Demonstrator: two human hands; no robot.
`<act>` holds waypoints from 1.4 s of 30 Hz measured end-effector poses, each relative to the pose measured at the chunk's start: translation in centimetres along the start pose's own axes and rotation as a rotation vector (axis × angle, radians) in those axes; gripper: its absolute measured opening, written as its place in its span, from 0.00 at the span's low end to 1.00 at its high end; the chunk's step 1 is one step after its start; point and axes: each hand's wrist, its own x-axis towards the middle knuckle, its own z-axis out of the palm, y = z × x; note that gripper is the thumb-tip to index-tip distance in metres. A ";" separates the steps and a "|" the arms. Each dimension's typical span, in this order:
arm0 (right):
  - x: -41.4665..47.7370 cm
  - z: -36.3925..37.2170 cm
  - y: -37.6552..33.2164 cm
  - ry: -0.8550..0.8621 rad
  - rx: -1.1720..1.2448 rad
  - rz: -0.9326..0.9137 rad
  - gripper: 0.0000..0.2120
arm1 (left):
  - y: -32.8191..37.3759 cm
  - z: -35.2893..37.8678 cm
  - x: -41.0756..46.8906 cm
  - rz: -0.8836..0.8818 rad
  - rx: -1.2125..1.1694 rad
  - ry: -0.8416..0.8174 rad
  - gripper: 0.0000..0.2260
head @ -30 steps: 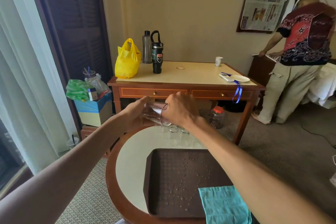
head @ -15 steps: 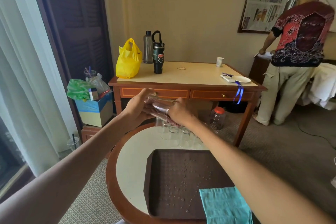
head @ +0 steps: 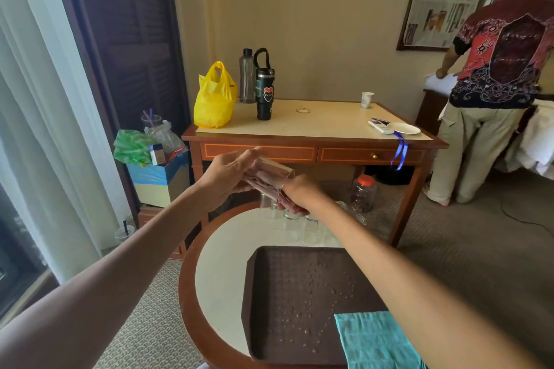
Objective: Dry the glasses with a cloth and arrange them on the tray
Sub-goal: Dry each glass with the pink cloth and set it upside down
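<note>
Round white tabletop [head: 221, 263] carries the brown plastic tray [head: 260, 308], wet with drops; the teal cloth [head: 374, 341] lies untouched on its lower-right corner. At frame centre the left hand [head: 229, 178] and right hand [head: 301, 195] both grip one clear drinking glass [head: 271, 172], tipped more sideways than a second ago; drying has probably not begun.

place: hotel-like bedroom | cues: drawered writing desk [head: 311, 118], sheer curtain [head: 45, 129], carpet [head: 479, 249] — white bedding [head: 536, 147] at right
</note>
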 end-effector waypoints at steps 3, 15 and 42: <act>0.1 0.0 0.8 -0.194 0.064 0.031 0.27 | -0.7 -0.6 0.3 0.043 -0.009 0.054 0.12; 6.0 2.4 8.3 -0.067 0.258 -0.020 0.07 | -8.9 -6.1 6.7 -0.077 -0.244 0.373 0.34; 22.3 11.0 10.4 0.077 0.473 0.095 0.08 | -25.5 -9.8 18.2 -0.020 0.624 0.344 0.24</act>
